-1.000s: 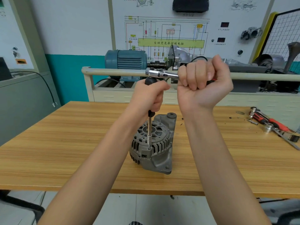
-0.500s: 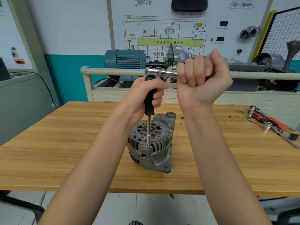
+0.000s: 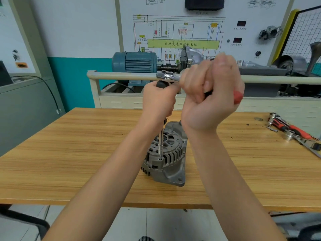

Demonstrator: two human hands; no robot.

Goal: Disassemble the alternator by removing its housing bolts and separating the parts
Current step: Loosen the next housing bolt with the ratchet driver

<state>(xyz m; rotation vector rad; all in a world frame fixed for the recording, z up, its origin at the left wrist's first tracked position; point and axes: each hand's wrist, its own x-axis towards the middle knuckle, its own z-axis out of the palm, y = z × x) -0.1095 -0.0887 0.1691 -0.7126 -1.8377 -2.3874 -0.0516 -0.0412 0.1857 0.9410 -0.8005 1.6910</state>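
At a wooden workbench point(image 3: 69, 153) in a training workshop, a person works a housing bolt on an alternator point(image 3: 165, 160) that stands on end near the bench's front edge, its vented face turned up. The left hand point(image 3: 159, 100) is wrapped around the black grip of a long extension bar point(image 3: 161, 138), which runs straight down to a socket seated on a bolt at the rim of the housing. The right hand point(image 3: 211, 100), blurred with motion, is closed in a fist around the red-ended handle of a ratchet point(image 3: 167, 76) whose chrome head sits on top of the bar. The step in hand looks to be the loosening of one through-bolt; the two halves of the casing appear still joined, so the job seems to be in its early stage. A thin stud stands up at the far side of the housing; whether other bolts are already out cannot be told. The next move calls for keeping the bar plumb on the bolt head while the handle swings, then lifting the bolt clear. More red-handled tools point(image 3: 293, 131) lie at the bench's right end, well apart from the work. A blue electric motor point(image 3: 134, 61) and a wiring-diagram board point(image 3: 182, 32) stand behind.
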